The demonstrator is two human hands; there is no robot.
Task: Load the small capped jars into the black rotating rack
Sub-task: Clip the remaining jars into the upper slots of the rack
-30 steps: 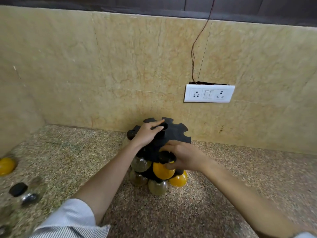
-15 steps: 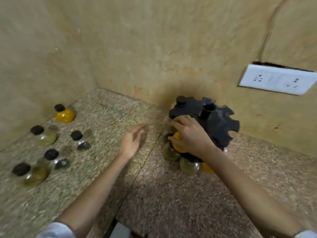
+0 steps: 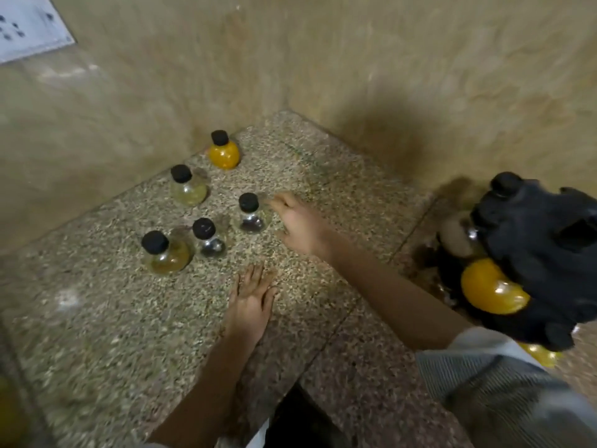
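Several small round jars with black caps stand on the speckled counter in the corner: an orange jar (image 3: 224, 152), a pale yellow jar (image 3: 188, 187), a clear jar with dark contents (image 3: 251, 215), a second clear jar (image 3: 209, 239) and an amber jar (image 3: 166, 253). My right hand (image 3: 300, 226) hovers open just right of the clear jar with dark contents, not touching it. My left hand (image 3: 252, 302) lies flat and open on the counter. The black rotating rack (image 3: 546, 253) stands at the right edge and holds an orange jar (image 3: 491, 291) and others.
Tiled walls meet in a corner behind the jars. A white socket plate (image 3: 29, 25) is on the left wall. The counter's front edge drops into a dark gap (image 3: 300, 421) at the bottom. A striped sleeve (image 3: 491, 376) covers my right forearm.
My view has swung left toward the loose jars. My right hand left the rack and reached across to the jars. My left hand dropped flat onto the counter.
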